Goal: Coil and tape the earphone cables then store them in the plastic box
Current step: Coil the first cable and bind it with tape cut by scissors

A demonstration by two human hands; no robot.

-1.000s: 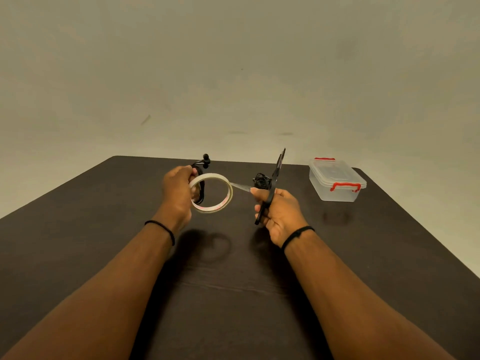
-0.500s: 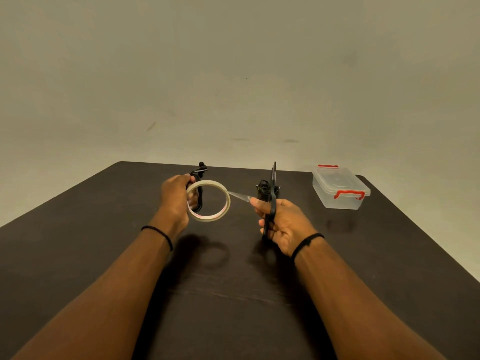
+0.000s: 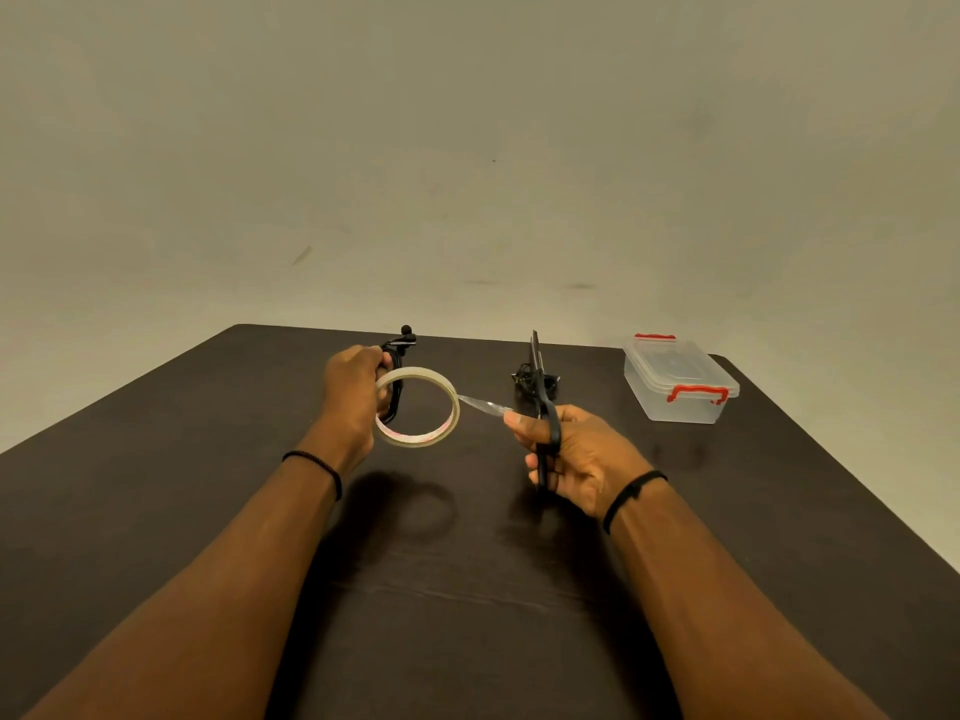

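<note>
A: Left hand (image 3: pixel 353 392)?

B: Curled round a coiled earphone cable (image 3: pixel 396 376) and the tape roll (image 3: pixel 418 406) together. Roll stands on edge, open side toward the camera, held above the table (image 3: pixel 208 459). An earbud end pokes up past the knuckles.

A: Right hand (image 3: pixel 576 454)?

B: Gripping black scissors (image 3: pixel 543 407), fingers wrapped on the handles, blades pointing up and away, close together. Thumb and forefinger also pinch the free end of a clear tape strip (image 3: pixel 483 405).

A: Strip still joined to the roll?

B: Yes, it runs taut from the right side of the roll to the right fingertips. Uncut as far as I can see.

A: Hands touching?

B: No, apart, linked only by the strip. Both raised off the table; shadows sit below them.

A: Other earphones?

B: 1 more black bundle (image 3: pixel 535 384) lies on the table just behind the scissors, partly hidden by the blades. Cannot tell whether it is taped.

A: Box?

B: Plastic box (image 3: pixel 680 381), clear, with red latches, sits on the table's far right, well apart from both hands. Lid is on. Cannot make out any contents.

A: Anything else?

B: Black band on each wrist, left band (image 3: pixel 317 467) and right band (image 3: pixel 631 493). Plain wall (image 3: pixel 467 148) behind the table.
</note>
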